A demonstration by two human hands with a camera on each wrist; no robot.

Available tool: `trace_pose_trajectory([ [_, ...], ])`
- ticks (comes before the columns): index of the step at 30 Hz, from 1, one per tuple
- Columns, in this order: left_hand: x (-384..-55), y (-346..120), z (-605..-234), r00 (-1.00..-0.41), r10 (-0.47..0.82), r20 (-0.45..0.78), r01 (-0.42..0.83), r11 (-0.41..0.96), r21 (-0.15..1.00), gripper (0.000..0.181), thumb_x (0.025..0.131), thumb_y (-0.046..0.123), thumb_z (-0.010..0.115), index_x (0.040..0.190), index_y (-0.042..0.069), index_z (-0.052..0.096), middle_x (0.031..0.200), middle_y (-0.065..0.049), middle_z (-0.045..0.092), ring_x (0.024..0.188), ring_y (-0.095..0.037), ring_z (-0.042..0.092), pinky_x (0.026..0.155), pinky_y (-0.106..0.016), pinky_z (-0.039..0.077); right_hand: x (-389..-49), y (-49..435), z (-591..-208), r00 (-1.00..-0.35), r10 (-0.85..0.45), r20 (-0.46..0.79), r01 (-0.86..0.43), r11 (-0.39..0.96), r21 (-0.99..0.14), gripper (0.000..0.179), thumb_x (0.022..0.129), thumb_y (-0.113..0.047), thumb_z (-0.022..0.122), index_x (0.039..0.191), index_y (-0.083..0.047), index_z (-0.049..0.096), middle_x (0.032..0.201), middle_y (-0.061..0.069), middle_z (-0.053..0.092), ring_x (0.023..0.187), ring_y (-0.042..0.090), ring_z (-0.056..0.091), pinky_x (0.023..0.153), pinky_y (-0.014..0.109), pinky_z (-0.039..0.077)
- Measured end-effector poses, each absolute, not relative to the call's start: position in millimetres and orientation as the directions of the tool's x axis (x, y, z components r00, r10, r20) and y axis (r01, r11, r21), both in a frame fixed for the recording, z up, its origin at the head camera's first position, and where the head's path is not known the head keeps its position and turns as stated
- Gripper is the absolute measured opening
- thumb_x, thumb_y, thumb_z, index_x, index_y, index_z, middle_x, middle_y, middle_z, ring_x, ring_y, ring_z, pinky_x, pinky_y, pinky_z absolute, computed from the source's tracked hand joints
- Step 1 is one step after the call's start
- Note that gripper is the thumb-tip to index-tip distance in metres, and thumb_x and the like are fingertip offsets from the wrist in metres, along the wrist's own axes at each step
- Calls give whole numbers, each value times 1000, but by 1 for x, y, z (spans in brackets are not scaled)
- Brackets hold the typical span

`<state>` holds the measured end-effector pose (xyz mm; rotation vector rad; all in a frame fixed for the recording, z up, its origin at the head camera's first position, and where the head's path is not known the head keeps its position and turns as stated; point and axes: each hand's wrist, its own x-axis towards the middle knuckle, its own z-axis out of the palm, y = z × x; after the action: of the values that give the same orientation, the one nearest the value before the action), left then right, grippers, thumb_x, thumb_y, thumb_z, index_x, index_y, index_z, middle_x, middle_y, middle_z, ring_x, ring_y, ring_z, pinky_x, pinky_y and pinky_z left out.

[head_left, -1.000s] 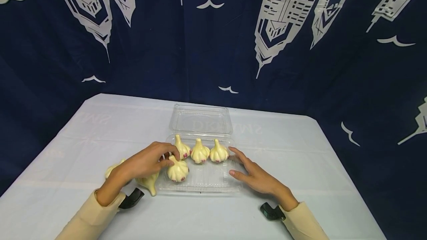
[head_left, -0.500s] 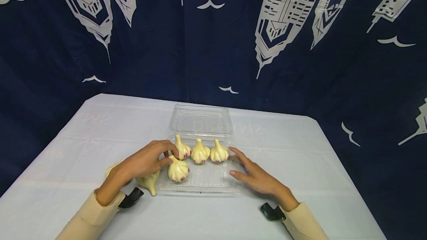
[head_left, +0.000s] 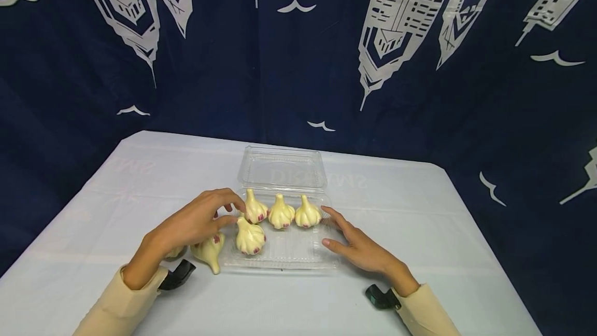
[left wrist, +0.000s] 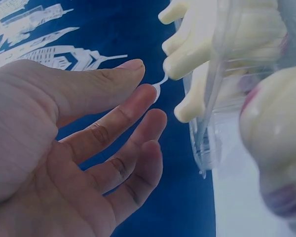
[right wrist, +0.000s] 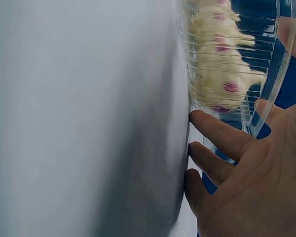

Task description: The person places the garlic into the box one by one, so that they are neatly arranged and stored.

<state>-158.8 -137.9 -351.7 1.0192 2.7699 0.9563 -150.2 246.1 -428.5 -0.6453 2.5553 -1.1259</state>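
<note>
A clear plastic clamshell box [head_left: 298, 258] lies with its lid folded back. Along its far side stand three garlic bulbs [head_left: 281, 214], cream with purple marks. Another garlic bulb [head_left: 250, 237] sits at the front left inside the box. My left hand [head_left: 191, 222] hovers at the box's left side, thumb and fingers apart and holding nothing. The left wrist view shows that same hand [left wrist: 89, 123] with a gap between its fingertips and the bulb stems. At the box's right side, my right hand [head_left: 361, 248] has spread fingers; in the right wrist view its fingertips [right wrist: 200, 118] are right at the box wall.
A garlic bulb [head_left: 208, 250] lies on the white table left of the box, stem toward the front. Beside it, another bulb [head_left: 174, 254] is partly hidden by the left wrist. The open lid [head_left: 282, 167] rests behind the box. A dark blue printed cloth [head_left: 224, 77] hangs behind.
My left hand has let go of the front-left garlic bulb and drawn back slightly to the left. The bulb stays in the box. My right hand has kept its place.
</note>
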Motion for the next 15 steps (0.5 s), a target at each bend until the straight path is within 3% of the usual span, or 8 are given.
trace_pose_trajectory([
  [6, -153, -153, -345, -793, 572, 211, 584, 612, 533, 23, 92, 1, 69, 114, 9, 69, 112, 1, 68, 100, -21, 63, 82, -39, 52, -151, 245, -426, -861, -505, -69, -292, 600, -745, 74, 102, -43, 57, 160, -33, 13, 155, 10, 44, 147, 34, 35, 115, 66, 25],
  [15, -139, -188, -339, -821, 506, 263, 564, 648, 512, 23, 90, 4, 73, 110, 15, 69, 110, 4, 67, 96, -15, 63, 76, -30, 53, -150, 244, -429, -862, -501, -75, -285, 602, -746, 71, 103, -41, 55, 159, -36, 12, 155, 11, 44, 147, 38, 33, 114, 68, 24],
])
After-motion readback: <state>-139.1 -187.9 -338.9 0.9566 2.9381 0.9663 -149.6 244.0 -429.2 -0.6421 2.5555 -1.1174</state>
